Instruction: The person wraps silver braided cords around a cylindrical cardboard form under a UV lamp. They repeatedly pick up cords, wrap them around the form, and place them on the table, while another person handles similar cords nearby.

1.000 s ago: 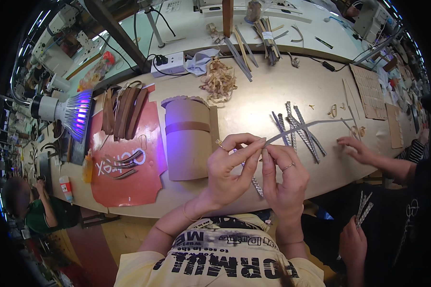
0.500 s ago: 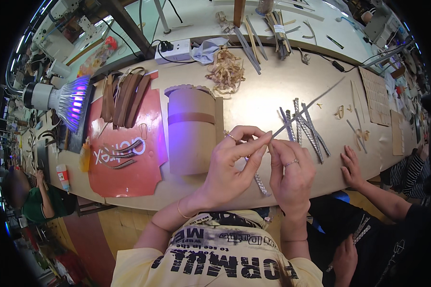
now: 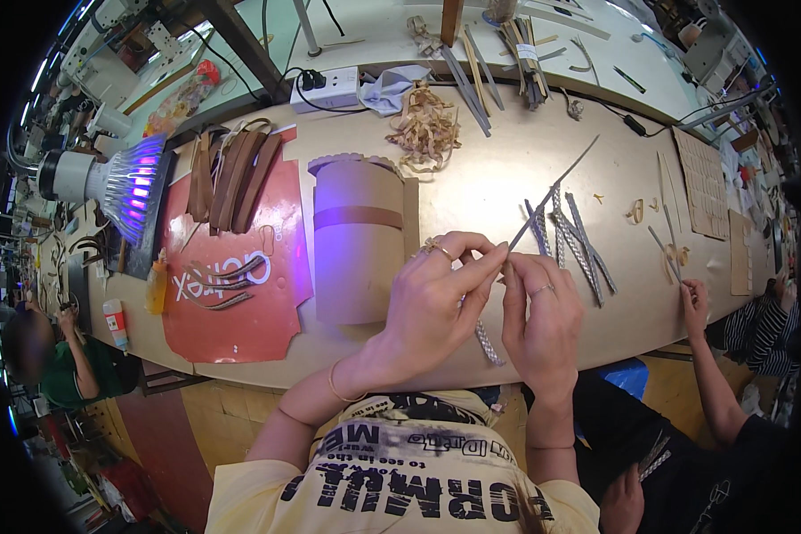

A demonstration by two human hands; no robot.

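Note:
Above the table's near edge, my left hand pinches a thin grey strip between thumb and fingertips. My right hand is closed on the same strip, its fingertips touching those of the left. The strip's free end points up and away to the right. Below the fingers hangs a silver-grey braided end; my hands hide whether it joins the strip. Several silver-grey braided strips lie on the table just beyond my right hand.
A cardboard cylinder with a brown band stands left of my hands. Further left, brown straps lie on a red sheet near a lit lamp. Tangled tan scraps lie behind. A co-worker's hand is at the right.
The strip's free end has swung left and stands steeper. My hands stay pinched together in nearly the same place. The co-worker's hand at the right has moved further right, toward the loose strips there.

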